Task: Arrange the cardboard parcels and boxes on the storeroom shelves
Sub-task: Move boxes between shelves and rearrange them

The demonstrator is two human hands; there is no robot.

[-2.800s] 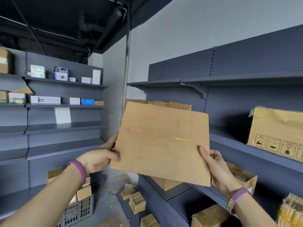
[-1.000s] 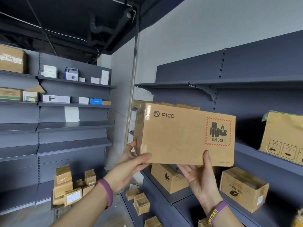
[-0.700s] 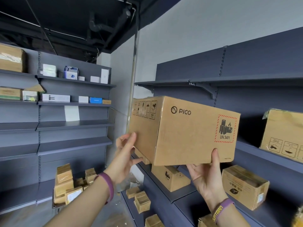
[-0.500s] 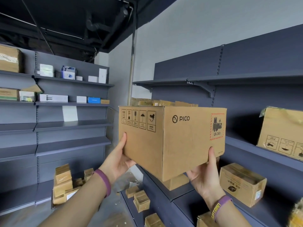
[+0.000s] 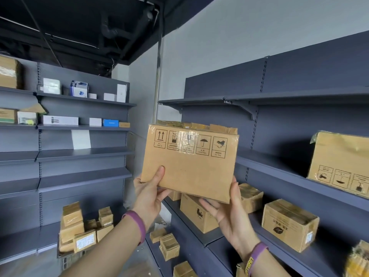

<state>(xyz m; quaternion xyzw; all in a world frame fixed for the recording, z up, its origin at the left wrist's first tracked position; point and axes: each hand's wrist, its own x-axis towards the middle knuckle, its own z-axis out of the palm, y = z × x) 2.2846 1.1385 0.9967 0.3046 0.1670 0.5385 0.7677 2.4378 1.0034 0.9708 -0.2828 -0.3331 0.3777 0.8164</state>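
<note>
Gripping the lower left corner of the cardboard box [image 5: 189, 164], the left hand [image 5: 150, 193] sets its thumb on the printed face (handling symbols run along the top). The right hand [image 5: 229, 213] props the lower right corner on flat, straight fingers. The box is held at frame centre, before the dark shelves [image 5: 275, 164] at right and above smaller parcels [image 5: 289, 224].

Box [image 5: 189, 162] up front, left hand [image 5: 148, 193] at its lower left corner, right hand [image 5: 225, 212] beneath its lower right, big carton [image 5: 339, 162] on the shelf [image 5: 275, 166] to the right, smaller cartons [image 5: 289, 224] one shelf down.
</note>
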